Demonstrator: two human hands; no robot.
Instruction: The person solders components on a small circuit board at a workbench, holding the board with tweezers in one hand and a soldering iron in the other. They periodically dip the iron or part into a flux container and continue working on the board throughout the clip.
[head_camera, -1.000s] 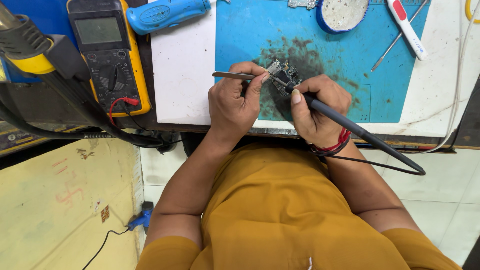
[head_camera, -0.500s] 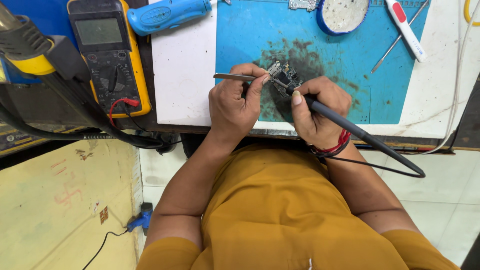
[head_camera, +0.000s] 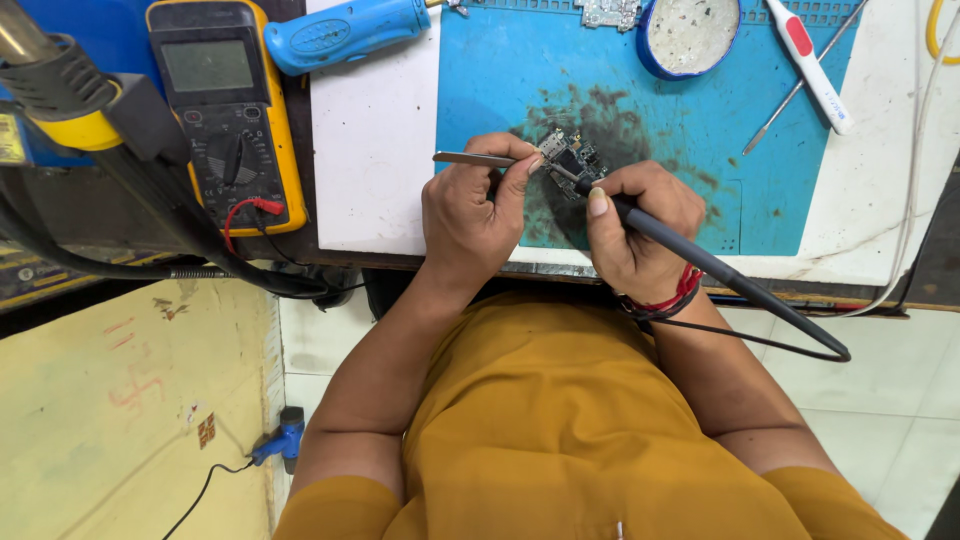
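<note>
A small dark circuit board lies on a blue work mat, on a blackened patch. My left hand grips metal tweezers, their tips meeting the board's left edge. My right hand holds a black soldering iron like a pen, its tip touching the board. The iron's cable loops off to the right past my wrist, which wears a red band.
A yellow multimeter with a red lead sits at left beside a hot-air tool and hose. A blue handled tool, a round blue tin, a red-and-white tool and a thin probe lie along the far edge.
</note>
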